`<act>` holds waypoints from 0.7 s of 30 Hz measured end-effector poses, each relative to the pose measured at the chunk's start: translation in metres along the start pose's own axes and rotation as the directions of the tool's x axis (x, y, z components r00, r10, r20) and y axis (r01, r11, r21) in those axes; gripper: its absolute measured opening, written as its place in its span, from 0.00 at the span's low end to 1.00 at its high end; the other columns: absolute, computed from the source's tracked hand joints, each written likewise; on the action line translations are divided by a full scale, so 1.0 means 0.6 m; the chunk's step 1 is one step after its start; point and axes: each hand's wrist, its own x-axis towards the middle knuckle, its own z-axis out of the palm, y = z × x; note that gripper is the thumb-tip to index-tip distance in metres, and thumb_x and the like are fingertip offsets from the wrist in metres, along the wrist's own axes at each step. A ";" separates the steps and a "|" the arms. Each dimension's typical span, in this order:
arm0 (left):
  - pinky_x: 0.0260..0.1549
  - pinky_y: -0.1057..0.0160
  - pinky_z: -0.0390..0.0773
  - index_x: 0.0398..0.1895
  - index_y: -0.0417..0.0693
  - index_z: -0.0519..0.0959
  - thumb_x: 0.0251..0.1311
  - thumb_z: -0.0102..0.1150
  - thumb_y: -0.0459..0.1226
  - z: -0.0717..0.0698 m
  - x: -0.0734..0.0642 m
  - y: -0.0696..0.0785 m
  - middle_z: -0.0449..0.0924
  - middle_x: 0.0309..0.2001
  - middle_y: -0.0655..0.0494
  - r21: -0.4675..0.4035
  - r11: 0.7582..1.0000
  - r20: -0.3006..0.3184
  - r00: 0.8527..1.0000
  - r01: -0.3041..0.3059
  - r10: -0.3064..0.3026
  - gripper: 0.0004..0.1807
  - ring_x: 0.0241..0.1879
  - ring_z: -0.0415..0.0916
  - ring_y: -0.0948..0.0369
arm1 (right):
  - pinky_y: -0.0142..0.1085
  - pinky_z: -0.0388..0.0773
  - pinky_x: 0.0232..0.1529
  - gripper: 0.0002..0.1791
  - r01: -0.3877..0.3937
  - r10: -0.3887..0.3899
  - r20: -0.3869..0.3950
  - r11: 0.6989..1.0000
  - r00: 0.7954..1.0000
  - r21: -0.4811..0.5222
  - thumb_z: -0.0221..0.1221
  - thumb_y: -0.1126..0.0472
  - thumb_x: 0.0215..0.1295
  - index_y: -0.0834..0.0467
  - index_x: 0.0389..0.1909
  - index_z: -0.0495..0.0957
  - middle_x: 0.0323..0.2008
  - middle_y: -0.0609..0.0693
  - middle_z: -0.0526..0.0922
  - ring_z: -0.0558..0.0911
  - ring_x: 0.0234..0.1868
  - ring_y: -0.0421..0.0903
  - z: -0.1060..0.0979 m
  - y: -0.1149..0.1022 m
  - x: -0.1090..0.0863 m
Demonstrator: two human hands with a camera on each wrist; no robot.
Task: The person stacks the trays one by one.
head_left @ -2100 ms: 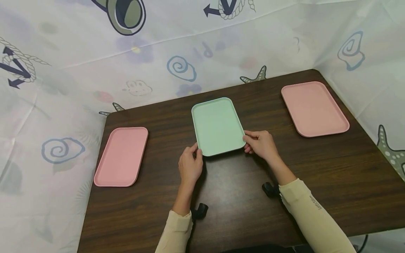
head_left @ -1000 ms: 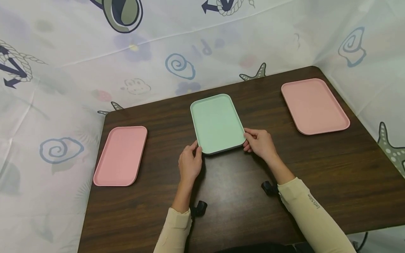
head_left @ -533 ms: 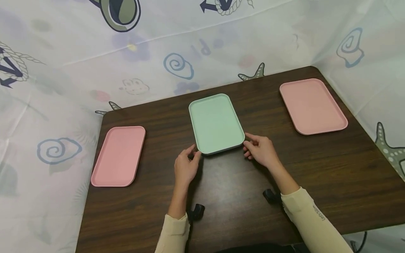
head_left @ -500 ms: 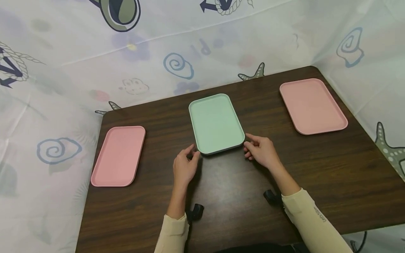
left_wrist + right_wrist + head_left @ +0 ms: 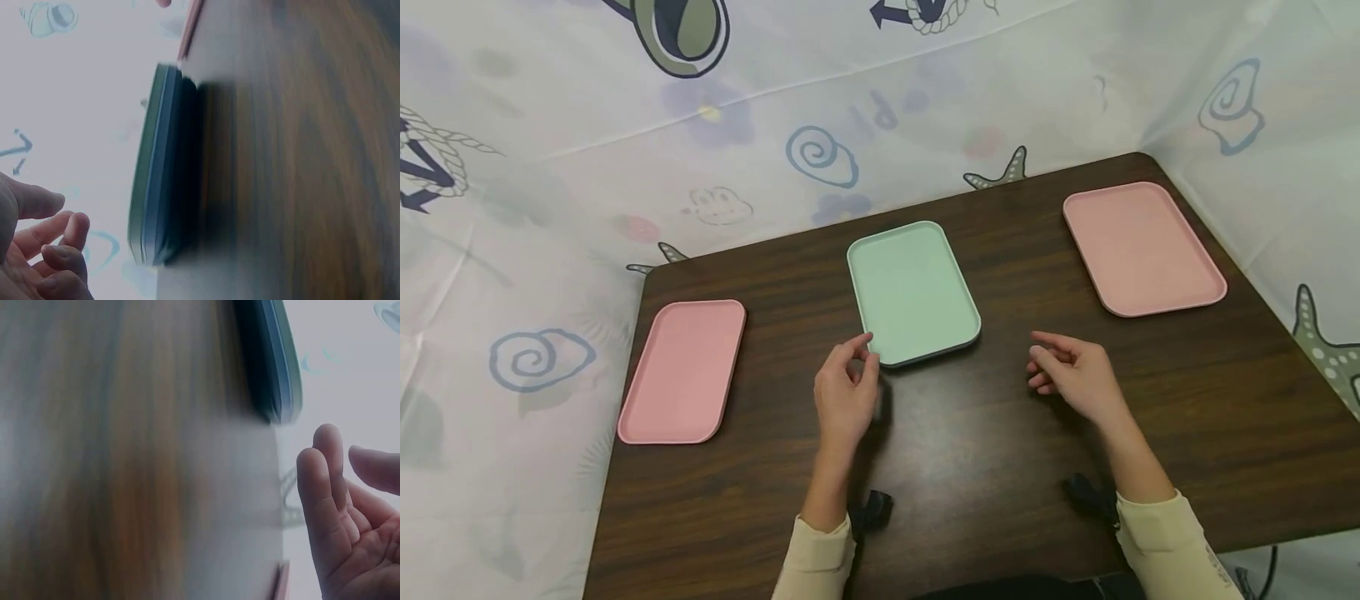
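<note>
A mint-green rectangular tray lies at the middle of the table, with a blue-grey layer showing right under its rim in the left wrist view. My left hand hovers by the tray's near left corner, fingers loosely bent and holding nothing; a gap shows between them and the tray in the left wrist view. Well off the tray's right side, my right hand is in the air over the table, thumb and fingers apart and nothing between them.
One pink tray lies at the table's left edge, another pink tray at the far right. Dark wood-grain table surrounds them. A printed white cloth hangs behind and at both sides.
Both hands held the green tray's near corners and have let go. The right hand has moved away to the right; the left has stayed near its corner. The trays have not visibly moved.
</note>
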 end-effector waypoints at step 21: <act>0.25 0.69 0.67 0.59 0.55 0.78 0.62 0.64 0.41 0.140 -0.011 0.089 0.77 0.36 0.65 0.055 0.925 0.440 0.840 -0.377 0.316 0.21 0.26 0.67 0.70 | 0.33 0.80 0.24 0.06 -0.109 0.142 -0.276 0.985 0.951 0.133 0.58 0.60 0.70 0.55 0.45 0.78 0.22 0.46 0.85 0.85 0.21 0.42 -0.173 0.055 -0.026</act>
